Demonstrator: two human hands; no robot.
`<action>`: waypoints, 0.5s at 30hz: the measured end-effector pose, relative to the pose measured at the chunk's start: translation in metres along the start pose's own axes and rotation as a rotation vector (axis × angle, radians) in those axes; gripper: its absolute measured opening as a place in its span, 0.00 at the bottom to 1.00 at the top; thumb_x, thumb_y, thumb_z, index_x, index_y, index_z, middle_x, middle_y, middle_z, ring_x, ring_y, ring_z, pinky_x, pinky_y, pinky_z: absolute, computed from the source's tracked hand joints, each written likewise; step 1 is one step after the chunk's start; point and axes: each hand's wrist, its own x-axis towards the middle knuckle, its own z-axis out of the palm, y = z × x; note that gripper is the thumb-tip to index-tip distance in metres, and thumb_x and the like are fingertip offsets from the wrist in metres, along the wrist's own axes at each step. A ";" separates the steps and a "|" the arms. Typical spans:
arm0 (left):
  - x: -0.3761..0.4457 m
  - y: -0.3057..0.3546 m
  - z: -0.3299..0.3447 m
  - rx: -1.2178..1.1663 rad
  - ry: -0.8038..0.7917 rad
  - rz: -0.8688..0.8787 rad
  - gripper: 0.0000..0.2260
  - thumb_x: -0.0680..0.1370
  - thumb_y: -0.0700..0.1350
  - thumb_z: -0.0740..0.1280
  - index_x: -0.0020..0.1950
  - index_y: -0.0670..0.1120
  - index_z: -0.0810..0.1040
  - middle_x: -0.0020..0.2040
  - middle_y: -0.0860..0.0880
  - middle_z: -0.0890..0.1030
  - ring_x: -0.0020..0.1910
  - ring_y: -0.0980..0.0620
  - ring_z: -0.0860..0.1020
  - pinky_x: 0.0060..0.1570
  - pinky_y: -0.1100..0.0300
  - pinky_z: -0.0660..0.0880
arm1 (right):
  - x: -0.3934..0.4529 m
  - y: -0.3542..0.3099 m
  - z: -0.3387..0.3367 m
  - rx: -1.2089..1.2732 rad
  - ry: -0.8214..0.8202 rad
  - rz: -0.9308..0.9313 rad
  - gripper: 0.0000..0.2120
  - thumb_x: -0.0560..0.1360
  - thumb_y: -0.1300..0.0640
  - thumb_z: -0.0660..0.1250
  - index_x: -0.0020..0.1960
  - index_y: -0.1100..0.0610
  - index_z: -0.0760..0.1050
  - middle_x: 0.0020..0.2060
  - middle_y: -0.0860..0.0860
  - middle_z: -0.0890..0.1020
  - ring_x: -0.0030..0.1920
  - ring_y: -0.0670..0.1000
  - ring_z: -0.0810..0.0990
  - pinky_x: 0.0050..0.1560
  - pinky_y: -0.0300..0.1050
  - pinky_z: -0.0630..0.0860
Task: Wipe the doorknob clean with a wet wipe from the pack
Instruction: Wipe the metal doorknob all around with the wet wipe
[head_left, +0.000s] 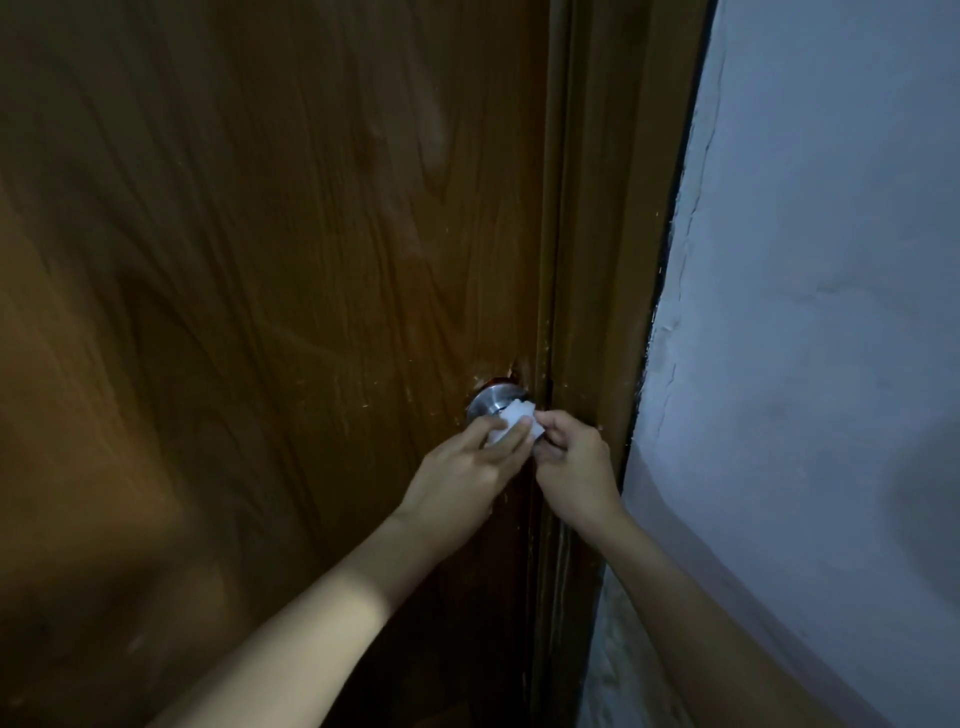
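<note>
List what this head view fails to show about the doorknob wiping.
- Doorknob: its front and right side are hidden by the wipe and both hands.
- Left hand and right hand: fingertips are tucked behind the wipe, so the grip is unclear.
- Wipe pack: outside the picture.
- Dirt on the knob: too dim to tell.

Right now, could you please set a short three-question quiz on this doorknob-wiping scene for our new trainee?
1. True or false: the wet wipe lies against the doorknob.
2. Which hands touch the wipe? A) left hand only B) right hand only C) both
3. Fill in: right of the wooden door and its frame stands a pale ____.

Key: 1. true: the white wipe covers the metal knob's right side. 2. C: left fingers press it on the knob while the right hand pinches its edge. 3. wall.
</note>
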 end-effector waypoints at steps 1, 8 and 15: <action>0.003 0.000 0.001 0.038 0.004 0.038 0.30 0.58 0.40 0.78 0.59 0.46 0.78 0.60 0.49 0.80 0.56 0.50 0.79 0.43 0.62 0.79 | -0.001 0.000 -0.001 0.001 -0.012 0.000 0.14 0.76 0.68 0.59 0.55 0.54 0.75 0.50 0.52 0.82 0.52 0.47 0.80 0.50 0.38 0.76; -0.003 -0.019 0.001 0.274 -0.089 0.278 0.22 0.58 0.46 0.77 0.52 0.49 0.83 0.62 0.50 0.79 0.61 0.49 0.77 0.56 0.54 0.76 | -0.005 -0.002 -0.001 0.021 -0.055 0.047 0.20 0.74 0.71 0.58 0.58 0.51 0.74 0.49 0.50 0.81 0.50 0.47 0.80 0.51 0.44 0.79; -0.003 -0.024 -0.004 0.336 -0.060 0.438 0.24 0.59 0.49 0.77 0.53 0.48 0.82 0.58 0.52 0.82 0.60 0.52 0.78 0.56 0.58 0.75 | -0.006 -0.004 -0.003 -0.022 -0.055 0.099 0.24 0.74 0.70 0.60 0.68 0.56 0.66 0.64 0.56 0.75 0.63 0.51 0.74 0.63 0.48 0.73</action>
